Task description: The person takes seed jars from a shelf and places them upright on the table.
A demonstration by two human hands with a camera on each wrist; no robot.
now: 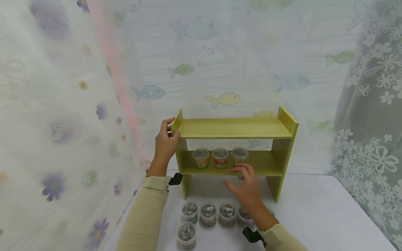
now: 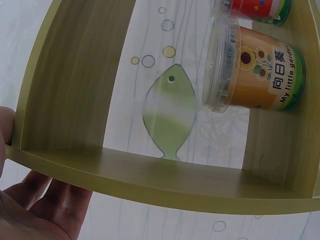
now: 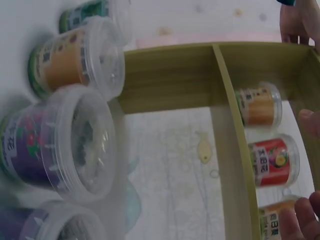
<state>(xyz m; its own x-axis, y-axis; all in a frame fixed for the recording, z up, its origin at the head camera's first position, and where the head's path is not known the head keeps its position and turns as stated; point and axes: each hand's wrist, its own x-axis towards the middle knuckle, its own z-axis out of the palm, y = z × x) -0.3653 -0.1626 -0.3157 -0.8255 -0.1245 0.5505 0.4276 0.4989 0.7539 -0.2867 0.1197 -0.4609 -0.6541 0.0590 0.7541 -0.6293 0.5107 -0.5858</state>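
Observation:
A small wooden shelf [image 1: 233, 129] stands upright on the table. My left hand [image 1: 166, 143] grips its upper left side panel, thumb in front and fingers on the outer side. On the middle board sit three lidded plastic cups in a row: an orange cup [image 1: 201, 158] at left, a red cup [image 1: 220, 158] between, and another orange cup [image 1: 239, 155] at right. Just in front of that right cup is my right hand [image 1: 248, 190], fingers spread from the thumb, holding nothing. Whether its fingertips touch the cup, I cannot tell.
Several more lidded cups stand on the white table [image 1: 329, 216] before the shelf, among them a purple cup [image 3: 55, 145]. One cup [image 1: 186, 235] is set nearer than the row. A fish-print curtain [image 1: 226, 52] hangs behind; a flowered curtain [image 1: 62, 139] is at left.

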